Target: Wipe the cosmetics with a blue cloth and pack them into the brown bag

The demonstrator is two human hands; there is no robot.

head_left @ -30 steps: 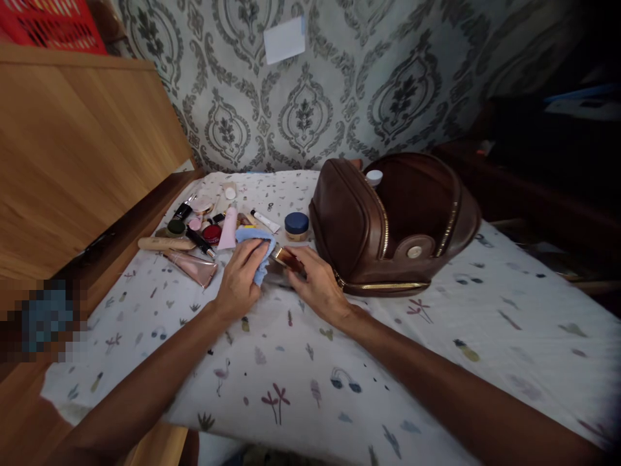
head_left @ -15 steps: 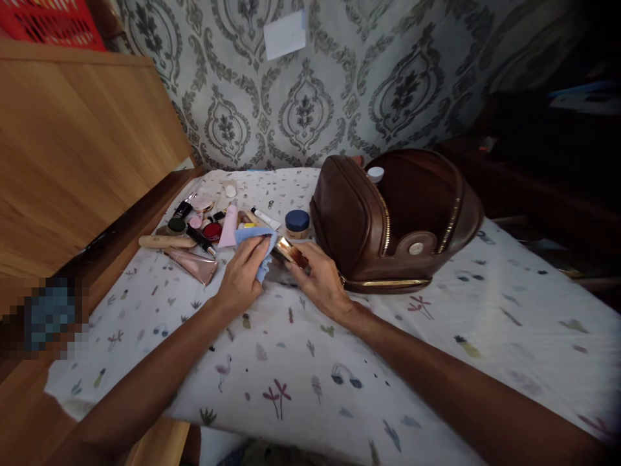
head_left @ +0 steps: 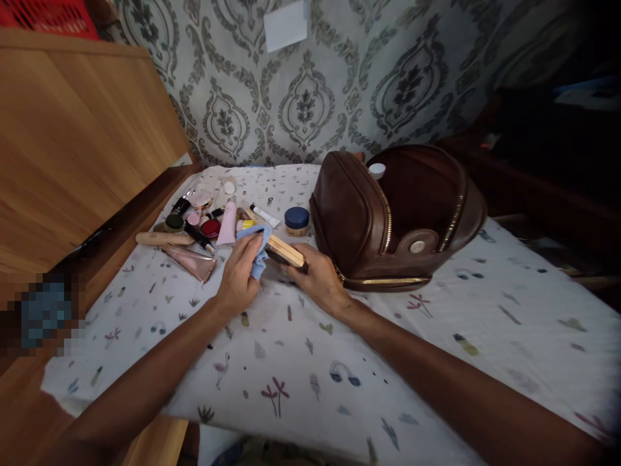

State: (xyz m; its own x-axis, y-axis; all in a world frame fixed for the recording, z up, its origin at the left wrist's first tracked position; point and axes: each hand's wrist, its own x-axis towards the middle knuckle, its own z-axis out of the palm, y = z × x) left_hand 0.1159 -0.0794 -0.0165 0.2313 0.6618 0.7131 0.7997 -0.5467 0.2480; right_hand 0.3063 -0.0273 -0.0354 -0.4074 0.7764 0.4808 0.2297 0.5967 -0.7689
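Observation:
My left hand (head_left: 239, 275) is closed on a light blue cloth (head_left: 260, 249) and presses it against the near end of a flat rectangular gold-coloured case (head_left: 286, 251). My right hand (head_left: 316, 279) grips that case from below and from the right, holding it tilted just above the patterned sheet (head_left: 301, 362). Both hands are just left of an open brown leather bag (head_left: 392, 217).
Several cosmetics lie at the back left: a pink tube (head_left: 228, 223), a blue-lidded jar (head_left: 297, 219), a red compact (head_left: 211, 228), a wooden-handled brush (head_left: 163, 239), a rose-coloured pouch (head_left: 191, 262). A white-capped item (head_left: 376, 170) sits in the bag. A wooden board (head_left: 82, 142) stands at left.
The case has turned in my right hand, its broad gold side now facing up. My left hand and the cloth have shifted slightly along it.

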